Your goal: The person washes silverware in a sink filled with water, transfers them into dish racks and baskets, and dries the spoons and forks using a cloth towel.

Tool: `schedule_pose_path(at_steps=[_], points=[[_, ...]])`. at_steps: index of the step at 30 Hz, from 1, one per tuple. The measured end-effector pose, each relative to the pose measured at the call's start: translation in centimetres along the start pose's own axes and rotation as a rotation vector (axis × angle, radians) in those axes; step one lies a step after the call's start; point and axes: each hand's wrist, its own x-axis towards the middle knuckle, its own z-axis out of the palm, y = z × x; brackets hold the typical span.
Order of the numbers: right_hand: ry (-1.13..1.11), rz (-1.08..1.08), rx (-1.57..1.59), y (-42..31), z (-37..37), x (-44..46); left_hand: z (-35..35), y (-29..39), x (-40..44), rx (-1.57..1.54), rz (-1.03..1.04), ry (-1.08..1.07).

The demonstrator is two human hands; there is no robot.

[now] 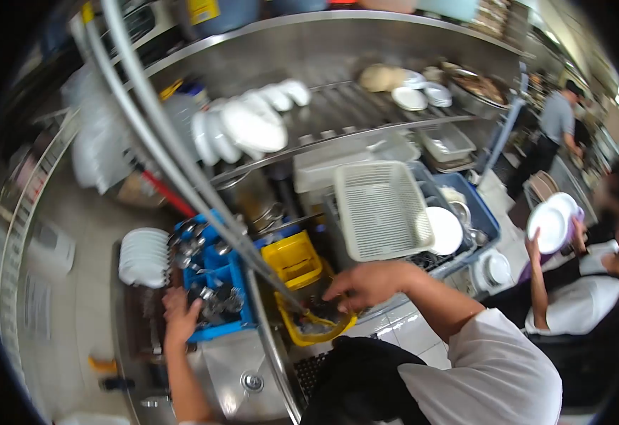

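Head view. Left hand point(182, 315): open, thumb apart from the fingers, at the side of the blue rack point(221, 333); firm contact cannot be confirmed. The rack lies beside the sink point(231, 368) and contains the cutlery point(221, 301), piled in uneven clumps. Right hand point(366, 283): over the edge of the yellow tub point(313, 336), fingers bent; blur prevents telling whether it grips anything.

Hazards, as judged. The cutlery is loosely heaped near the rack's rim; a knock or sharp tilt could spill pieces into the sink, towards the drain point(252, 382). Any points or edges among the pieces cannot be made out, so reaching in blind could cut a finger. The plates point(145, 256) stand in a close row just beside the rack; a sideways shove of the rack could topple or chip them. The metal pipe point(182, 166) crosses in front of the work and could catch a forearm or a lifted item.

On the right, the white basket point(380, 205) appears to rest unevenly over other containers, near a white plate point(444, 230); an elbow bump could shift both. A co-worker point(582, 304) holding plates point(554, 223) stands nearby; a wide swing or step back risks collision and breakage on the tiled floor point(412, 329).
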Motion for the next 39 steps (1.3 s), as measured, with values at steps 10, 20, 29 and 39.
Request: schedule_pose_path(at_steps=[10,20,29,39], points=[[0.439,0.578,0.489,-0.3,4.3,-4.5,8.7,-13.4,-16.9,-1.41,-0.509,-0.252],[-0.459,-0.88,0.752,-19.9,15.8,4.1,10.8,3.2,-27.9,-0.103,-0.316,-0.436],[-0.022,-0.075,0.842,-10.0,26.6,6.3,8.4,14.3,-46.8,-1.745,-0.212,0.512],[-0.332,-0.334,1.085,-28.3,21.8,-1.4,19.9,24.8,-46.1,-0.949,0.577,0.278]])
